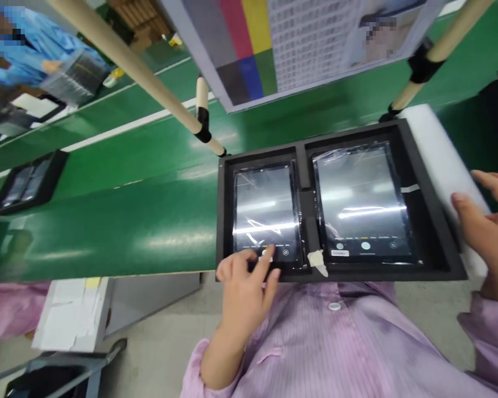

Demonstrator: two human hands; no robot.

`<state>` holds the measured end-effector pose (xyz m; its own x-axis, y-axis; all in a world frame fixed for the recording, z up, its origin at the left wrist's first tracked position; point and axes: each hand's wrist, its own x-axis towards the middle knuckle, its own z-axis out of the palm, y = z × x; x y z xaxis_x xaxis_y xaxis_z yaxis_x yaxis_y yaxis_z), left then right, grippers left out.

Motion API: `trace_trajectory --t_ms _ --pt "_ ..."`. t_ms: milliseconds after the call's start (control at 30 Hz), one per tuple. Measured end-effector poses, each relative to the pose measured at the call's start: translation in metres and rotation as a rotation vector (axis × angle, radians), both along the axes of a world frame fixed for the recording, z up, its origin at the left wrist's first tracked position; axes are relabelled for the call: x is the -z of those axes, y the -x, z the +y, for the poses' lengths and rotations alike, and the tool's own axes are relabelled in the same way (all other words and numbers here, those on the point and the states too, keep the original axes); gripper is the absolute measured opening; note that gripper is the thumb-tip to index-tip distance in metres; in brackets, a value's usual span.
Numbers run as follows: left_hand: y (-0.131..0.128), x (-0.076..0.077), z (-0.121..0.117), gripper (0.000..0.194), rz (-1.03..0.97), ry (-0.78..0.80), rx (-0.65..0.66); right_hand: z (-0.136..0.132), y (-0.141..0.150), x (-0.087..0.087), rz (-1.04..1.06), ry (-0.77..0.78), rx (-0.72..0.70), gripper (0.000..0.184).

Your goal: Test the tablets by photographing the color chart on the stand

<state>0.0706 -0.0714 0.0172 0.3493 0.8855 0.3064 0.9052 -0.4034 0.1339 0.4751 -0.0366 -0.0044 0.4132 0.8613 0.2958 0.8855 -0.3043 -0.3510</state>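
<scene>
A black foam tray (pixel 309 213) in front of me has two compartments, each holding a tablet in clear film. Both screens are lit and show what looks like a camera view with icons along the near edge. My left hand (pixel 245 293) holds nothing; its fingers are apart, with the index fingertip at the lower part of the left tablet (pixel 265 204). Off the tray's right side, my right hand (pixel 492 224) is open beside a white foam block (pixel 444 155). The right tablet (pixel 361 193) carries a small white label, and a torn pale piece of tape (pixel 317 261) sticks to the tray's near rim.
Beige pipe posts (pixel 149 77) hold up a printed colour sheet (pixel 274 50) behind the tray. Another tray with tablets (pixel 27 182) sits at left on the green surface (pixel 120 221). Across from me, a co-worker in blue (pixel 50 38) handles a stack. A white box (pixel 72 315) is below left.
</scene>
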Motion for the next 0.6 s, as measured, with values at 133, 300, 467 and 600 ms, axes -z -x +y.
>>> trace_trajectory --t_ms 133,300,467,600 --pt "0.023 0.003 -0.002 0.038 0.07 -0.045 -0.196 -0.008 0.026 -0.016 0.303 0.15 -0.265 0.089" --pt "0.027 0.015 -0.004 0.05 0.02 0.109 -0.292 -0.02 0.041 -0.021 0.306 0.33 -0.358 0.099" --pt "0.02 0.02 -0.007 0.045 -0.311 0.192 -0.422 -0.018 0.046 -0.027 0.372 0.373 -0.303 0.099" --pt "0.023 0.013 -0.011 0.035 -0.849 0.295 -0.585 -0.018 0.047 -0.028 0.372 0.297 -0.279 0.095"
